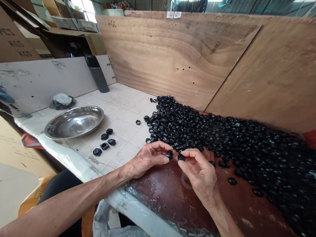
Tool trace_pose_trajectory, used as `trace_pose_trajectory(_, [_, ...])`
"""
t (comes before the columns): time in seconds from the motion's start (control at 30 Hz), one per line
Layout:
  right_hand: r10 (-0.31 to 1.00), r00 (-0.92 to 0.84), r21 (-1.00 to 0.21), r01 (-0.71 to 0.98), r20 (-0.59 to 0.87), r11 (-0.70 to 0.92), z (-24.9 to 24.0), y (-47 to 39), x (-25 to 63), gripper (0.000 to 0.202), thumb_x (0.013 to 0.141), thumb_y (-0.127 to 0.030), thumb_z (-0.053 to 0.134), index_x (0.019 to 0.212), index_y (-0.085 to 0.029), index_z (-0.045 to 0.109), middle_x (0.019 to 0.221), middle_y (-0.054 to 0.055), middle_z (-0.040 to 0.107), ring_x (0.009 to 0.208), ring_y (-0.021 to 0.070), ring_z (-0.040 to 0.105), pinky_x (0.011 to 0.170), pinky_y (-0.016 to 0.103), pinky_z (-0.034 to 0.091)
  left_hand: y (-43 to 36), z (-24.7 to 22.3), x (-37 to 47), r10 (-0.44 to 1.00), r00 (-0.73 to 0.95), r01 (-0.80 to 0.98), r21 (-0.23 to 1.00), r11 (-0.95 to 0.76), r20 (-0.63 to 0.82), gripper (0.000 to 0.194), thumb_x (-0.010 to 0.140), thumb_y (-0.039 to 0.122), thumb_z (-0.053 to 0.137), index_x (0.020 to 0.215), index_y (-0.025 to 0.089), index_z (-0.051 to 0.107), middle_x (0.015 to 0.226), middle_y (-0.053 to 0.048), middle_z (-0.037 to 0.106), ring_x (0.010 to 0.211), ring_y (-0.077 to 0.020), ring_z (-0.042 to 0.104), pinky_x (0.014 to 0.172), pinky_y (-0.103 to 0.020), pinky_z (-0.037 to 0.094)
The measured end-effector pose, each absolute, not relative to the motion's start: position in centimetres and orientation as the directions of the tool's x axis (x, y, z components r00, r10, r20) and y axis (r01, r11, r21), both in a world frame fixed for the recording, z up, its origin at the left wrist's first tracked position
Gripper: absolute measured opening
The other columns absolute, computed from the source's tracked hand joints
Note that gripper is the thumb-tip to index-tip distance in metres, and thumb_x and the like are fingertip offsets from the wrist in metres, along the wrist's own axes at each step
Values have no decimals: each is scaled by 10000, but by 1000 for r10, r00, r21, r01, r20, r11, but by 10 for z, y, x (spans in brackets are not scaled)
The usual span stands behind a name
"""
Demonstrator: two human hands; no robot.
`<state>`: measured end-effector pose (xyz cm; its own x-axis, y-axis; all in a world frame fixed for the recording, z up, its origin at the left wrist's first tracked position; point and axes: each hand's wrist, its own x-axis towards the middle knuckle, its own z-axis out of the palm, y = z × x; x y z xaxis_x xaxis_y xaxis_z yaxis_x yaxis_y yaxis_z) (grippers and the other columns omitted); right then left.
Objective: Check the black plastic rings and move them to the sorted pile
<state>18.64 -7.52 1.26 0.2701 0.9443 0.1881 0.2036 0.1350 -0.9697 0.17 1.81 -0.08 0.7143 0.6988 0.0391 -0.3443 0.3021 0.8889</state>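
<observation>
Thumb and fingers [161,160] of the left hand [148,157] grasp one small black part [169,155], and through the head camera I see the right hand [201,168] pinching a second black part [181,157] just beside it. Both hands hang over a red-brown surface [160,197], where a pale ring [183,180] lies by the right palm.

Nearest me below are a greyish bag [106,220] and a yellow-orange bag [37,194], whose dark lettering is too cut off for me to read. The table edge [133,204] is covered in whitish, scuffed material. Past the fingers I have a large heap of black parts [177,128] spreading to the right, with a few strays in front of it. On the pale tiles [123,121] to the left, five loose black parts [104,146] sit near a shiny metal bowl [74,126].

Behind the bowl is a white round item [61,98] in dark wrapping, then a dark grey bottle [98,77] standing by a low grey board [49,79]; I find no brand on the bottle. The wooden panel [158,49] bears a short handwritten mark, perhaps ending in "GG", and two white labels [173,14] too small to read. At far left, a carton [14,36] reads "PCS", "KGS" and "KGS"
</observation>
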Motion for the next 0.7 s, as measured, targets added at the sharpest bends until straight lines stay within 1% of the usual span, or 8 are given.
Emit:
trace_pose_trajectory(0.07, [945, 247, -958, 241, 215, 155, 10, -75, 186, 125, 879, -310, 735, 983, -241, 734, 1106, 55, 657, 1019, 196, 675, 858, 267, 600, 18, 0, 2, 727, 685, -367, 888, 278, 55, 251, 813, 127, 801, 1051, 155, 728, 1068, -80, 758, 971, -167, 716, 947, -323, 534])
trace_pose_trajectory(0.2, [967, 217, -966, 244, 134, 79, 6, -75, 186, 183, 883, -325, 741, 1044, -242, 718, 1092, 53, 686, 992, 193, 685, 858, 273, 598, 19, -2, 5, 792, 608, -461, 838, 291, 60, 180, 742, 96, 845, 837, 154, 704, 1011, -22, 710, 887, -154, 716, 879, -321, 554])
trace_pose_trajectory(0.27, [970, 225, -973, 226, 93, 41, 5, -76, 184, 218, 868, -342, 764, 1046, -239, 691, 1042, 43, 705, 943, 187, 697, 836, 270, 601, 18, -3, 6, 802, 595, -455, 842, 291, 44, 186, 717, 94, 859, 758, 141, 684, 1006, -13, 688, 876, -149, 710, 852, -307, 555])
trace_pose_trajectory(0.37, [970, 224, -975, 219, 95, 45, 5, -78, 182, 215, 868, -360, 770, 1017, -237, 676, 1019, 35, 714, 917, 180, 705, 804, 254, 600, 16, -1, 6, 781, 623, -415, 864, 285, 41, 165, 727, 105, 854, 736, 128, 691, 999, -34, 698, 923, -162, 705, 869, -300, 550])
trace_pose_trajectory(0.47, [964, 218, -963, 252, 150, 92, 4, -79, 181, 180, 891, -351, 752, 1015, -243, 678, 1029, 30, 715, 921, 175, 708, 808, 249, 597, 14, 2, 6, 744, 667, -400, 862, 311, 41, 135, 762, 120, 833, 747, 120, 700, 998, -65, 730, 965, -180, 706, 897, -307, 547])
trace_pose_trajectory(0.57, [946, 213, -923, 350, 246, 161, 1, -79, 182, 130, 915, -319, 733, 1018, -257, 683, 1030, 20, 711, 938, 169, 702, 824, 249, 589, 14, 2, 6, 713, 702, -392, 842, 370, 13, 122, 777, 126, 826, 813, 131, 709, 1027, -78, 756, 965, -180, 714, 906, -310, 546])
trace_pose_trajectory(0.6, [937, 208, -903, 387, 282, 186, 0, -78, 182, 117, 922, -308, 725, 1021, -261, 683, 1026, 17, 711, 945, 169, 702, 827, 250, 587, 14, 1, 5, 705, 710, -384, 837, 389, -2, 149, 776, 124, 828, 879, 144, 721, 1032, -72, 762, 954, -173, 717, 902, -304, 546])
trace_pose_trajectory(0.7, [909, 187, -838, 488, 373, 244, -2, -78, 181, 89, 942, -274, 702, 1027, -264, 677, 1005, 10, 715, 948, 169, 703, 830, 259, 582, 15, -2, 4, 691, 722, -335, 855, 397, -39, 346, 774, 123, 831, 1100, 180, 732, 1053, -64, 768, 952, -162, 720, 908, -289, 544])
